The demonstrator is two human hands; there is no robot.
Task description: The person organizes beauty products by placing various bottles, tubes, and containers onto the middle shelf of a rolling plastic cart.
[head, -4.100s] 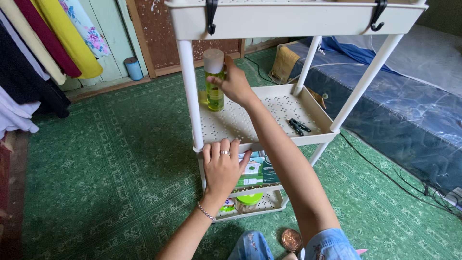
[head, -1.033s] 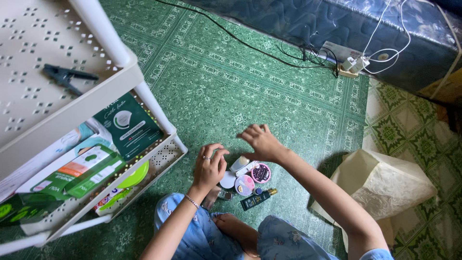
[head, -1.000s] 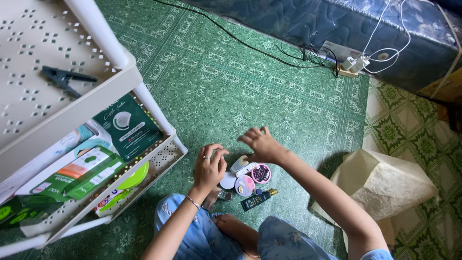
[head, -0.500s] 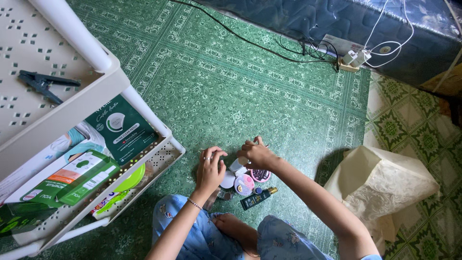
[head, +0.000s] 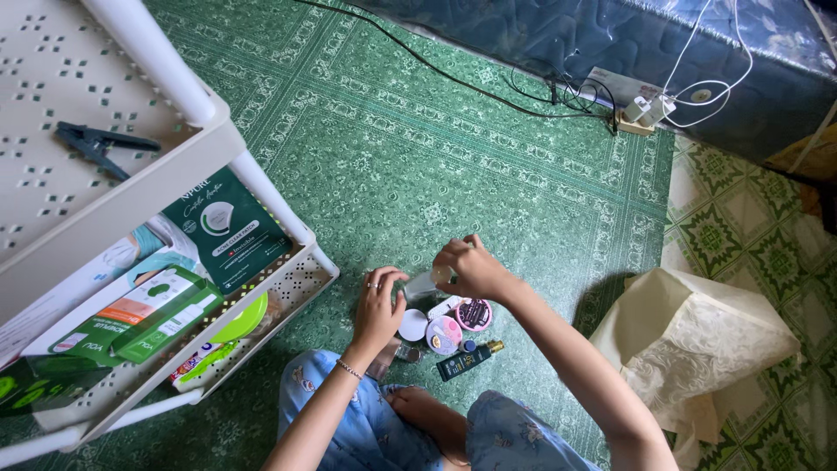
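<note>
Your right hand [head: 471, 269] has just lifted a small pale bottle [head: 425, 283], fingers pinching its cap; left hand [head: 377, 303] rests curled beside the jars [head: 445, 333].

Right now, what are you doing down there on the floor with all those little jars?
A person sits on the green carpet. The right hand grips a small pale bottle and holds it tilted above a cluster of small cosmetic jars and a dark bottle with a gold cap. The left hand rests beside them, fingers curled at the white round lid. A white plastic shelf rack stands to the left, its bottom tier holding green packets.
</note>
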